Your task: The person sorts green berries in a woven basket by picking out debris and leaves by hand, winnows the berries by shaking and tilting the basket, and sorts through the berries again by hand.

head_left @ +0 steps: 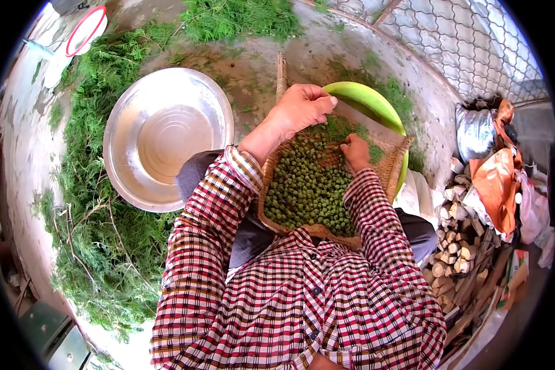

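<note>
Pressed together at thumb and fingertips, the left-hand grip (299, 111) hangs above the far part of the woven basket (391, 176); whether a small scrap is caught in it, I cannot tell. The right-hand grip (356, 154) is curled low at the edge of the green cones (308, 185), its fingertips turned away, so I cannot tell whether it pinches anything.

From the head view, the cones lie heaped inside the basket, which sits at the person's lap, its far right part overlapping the lime-green basin (376, 100). Each cone looks light, firm and knobbly, likely to roll; a fingertip pinch around the middle should suit one, a cupped palm a handful. Feathery sprigs (339, 126) among them look soft and springy, best taken by the stem. As a whole, the loaded basket would probably flex a little and is better held by its stiff rim on both sides.

Its tan weave is coarse, against the basin's smooth, curved wall, apparently plastic. Left of the basket, a round metal basin (166, 135) has a shiny flared rim and faint concentric rings. Beyond it, cut greenery (98, 240), fine-leaved with bare twigs, spreads over the hard floor (28, 154).
</note>
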Available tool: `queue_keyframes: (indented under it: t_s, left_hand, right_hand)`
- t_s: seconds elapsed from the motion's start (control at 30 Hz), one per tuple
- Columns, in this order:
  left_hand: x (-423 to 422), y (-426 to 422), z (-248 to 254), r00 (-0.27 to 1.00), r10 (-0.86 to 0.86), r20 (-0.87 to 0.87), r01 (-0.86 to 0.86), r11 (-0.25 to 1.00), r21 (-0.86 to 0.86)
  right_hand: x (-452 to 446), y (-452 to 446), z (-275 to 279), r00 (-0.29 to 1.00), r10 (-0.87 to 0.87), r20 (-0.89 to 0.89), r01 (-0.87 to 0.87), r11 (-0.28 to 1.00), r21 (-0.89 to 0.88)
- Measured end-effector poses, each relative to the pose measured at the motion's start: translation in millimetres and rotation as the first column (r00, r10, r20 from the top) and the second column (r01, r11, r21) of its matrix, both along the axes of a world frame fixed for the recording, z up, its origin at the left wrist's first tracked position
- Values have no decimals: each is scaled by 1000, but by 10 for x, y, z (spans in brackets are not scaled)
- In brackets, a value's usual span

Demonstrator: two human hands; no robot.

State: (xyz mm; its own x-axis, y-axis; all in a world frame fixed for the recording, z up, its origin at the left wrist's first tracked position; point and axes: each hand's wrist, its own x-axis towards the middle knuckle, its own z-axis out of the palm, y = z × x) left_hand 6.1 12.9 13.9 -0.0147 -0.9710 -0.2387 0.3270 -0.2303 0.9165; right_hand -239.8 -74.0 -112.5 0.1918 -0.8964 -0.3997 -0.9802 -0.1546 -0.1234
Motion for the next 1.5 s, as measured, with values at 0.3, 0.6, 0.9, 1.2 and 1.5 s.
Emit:
queue_keyframes:
  t_s: [0.3, 0.6, 0.9, 1.2, 1.5]
  left_hand:
    - [14, 23, 73, 1000, 3, 18, -3, 1000, -17]
    - [9, 1, 87, 1000, 11, 27, -11, 1000, -16]
    - [15, -30, 107, 1000, 13, 18, -13, 999, -37]
    - [91, 9, 220, 999, 44, 21, -42, 997, -66]
    - [469, -6, 266, 962, 254, -98, -268, 945, -185]
  right_hand:
    - [-545, 0, 49, 376, -648, 662, 378, 760, 529]
    - [-554, -309, -233, 861, -244, 445, 178, 966, 185]
    - [-317, -182, -244, 983, -71, 172, 87, 992, -87]
    - [-536, -406, -119, 896, -316, 312, 316, 947, 50]
    - [-260, -565, -292, 998, 55, 36, -47, 979, -199]
